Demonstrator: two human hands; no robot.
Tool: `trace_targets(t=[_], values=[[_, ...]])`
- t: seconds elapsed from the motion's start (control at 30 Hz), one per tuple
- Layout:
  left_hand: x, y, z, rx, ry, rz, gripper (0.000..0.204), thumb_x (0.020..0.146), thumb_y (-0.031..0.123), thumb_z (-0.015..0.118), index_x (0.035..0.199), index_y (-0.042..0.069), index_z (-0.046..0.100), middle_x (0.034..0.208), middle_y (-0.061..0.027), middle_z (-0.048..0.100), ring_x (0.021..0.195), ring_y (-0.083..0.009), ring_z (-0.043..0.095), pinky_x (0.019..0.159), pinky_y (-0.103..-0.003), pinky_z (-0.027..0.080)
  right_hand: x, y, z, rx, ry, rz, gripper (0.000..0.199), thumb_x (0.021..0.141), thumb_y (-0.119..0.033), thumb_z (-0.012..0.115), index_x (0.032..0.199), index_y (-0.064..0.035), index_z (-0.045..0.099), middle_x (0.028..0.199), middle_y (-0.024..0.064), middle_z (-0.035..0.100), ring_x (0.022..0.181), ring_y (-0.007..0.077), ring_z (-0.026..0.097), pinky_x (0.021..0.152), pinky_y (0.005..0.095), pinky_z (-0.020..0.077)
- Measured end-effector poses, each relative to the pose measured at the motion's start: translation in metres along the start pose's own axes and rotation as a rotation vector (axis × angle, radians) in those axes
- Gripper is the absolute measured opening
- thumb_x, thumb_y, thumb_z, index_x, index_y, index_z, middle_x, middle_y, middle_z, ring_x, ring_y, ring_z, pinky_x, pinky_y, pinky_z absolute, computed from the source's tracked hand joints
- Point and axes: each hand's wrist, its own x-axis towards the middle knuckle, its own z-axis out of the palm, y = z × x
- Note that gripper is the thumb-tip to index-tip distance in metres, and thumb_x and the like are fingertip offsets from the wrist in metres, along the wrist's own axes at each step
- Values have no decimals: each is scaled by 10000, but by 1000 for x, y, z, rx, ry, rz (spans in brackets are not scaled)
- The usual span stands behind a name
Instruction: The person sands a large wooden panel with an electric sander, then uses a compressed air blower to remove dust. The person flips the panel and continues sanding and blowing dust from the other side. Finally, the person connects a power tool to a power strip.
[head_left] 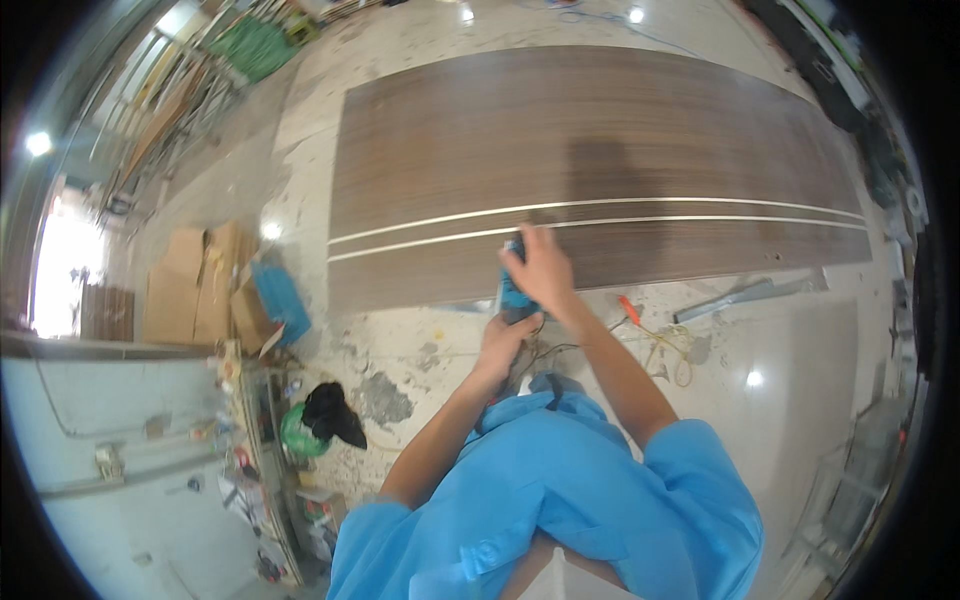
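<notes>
Blue and black, a power tool (514, 298) sits at the near edge of a long brown board (450, 140), left of the middle of that edge. Its long axis runs away from the person, nearly square to the board's length, with the dark front end pointing across the board toward its far side and the rear end pointing back at the person's body. The front end is over the board beside the nearer of two pale strips (420, 240), while the rear reaches past the edge.

The right hand (545, 268) comes in from the right and lies over the front part of the tool, its grip closed around the body. The left hand (502, 345) has a narrow grip, wrapped about the rear part; its fingers are partly hidden, so their exact hold cannot be told.

The board's own long axis goes from left to right, and both strips follow it. On the pale floor (790, 350) just beyond the near edge, to the right of the hands, lie an orange handle (629, 310), a yellow cord (672, 345) and a grey metal strip (750, 294). Cardboard boxes (195, 290) stand well apart on the left.
</notes>
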Motion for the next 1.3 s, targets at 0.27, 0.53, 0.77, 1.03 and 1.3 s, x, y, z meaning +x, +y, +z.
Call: trace_targets(t=[0.27,0.53,0.77,1.03,1.3], values=[[18,-3,-29,-241,67,-20,214,934,192,748,1020,42,623,820,-55,678,586,-114,588,479,-277,497,-11,-38,-2,-23,-232,-33,790,935,-489,687,1556,-103,388,1304,282,571,1191,464,606,968,542,537],[32,5,-48,-304,114,-42,150,946,201,724,992,78,651,780,-8,633,612,-114,575,526,-275,481,-32,-33,8,153,-190,-29,685,939,-382,696,1478,-48,436,1302,249,564,1217,442,583,981,541,513],[33,16,-59,-282,151,-85,230,952,254,761,1027,48,691,789,-5,643,651,-114,576,534,-273,488,-63,-5,15,320,-144,70,672,950,-473,662,1411,-15,491,1292,270,603,1182,446,621,982,520,512],[35,19,-53,-333,-147,-75,422,1035,522,616,1138,113,636,1110,-24,663,1032,-169,628,942,-382,486,-78,-18,17,531,-413,157,744,961,-572,650,1411,7,525,1168,283,693,1015,400,718,876,437,560],[19,33,-27,4,-507,-248,674,1043,642,513,1429,93,576,1312,-88,676,1153,-214,667,1021,-400,497,-106,21,-17,480,-332,372,714,758,-590,826,1125,12,715,1001,205,729,934,331,714,856,428,547]])
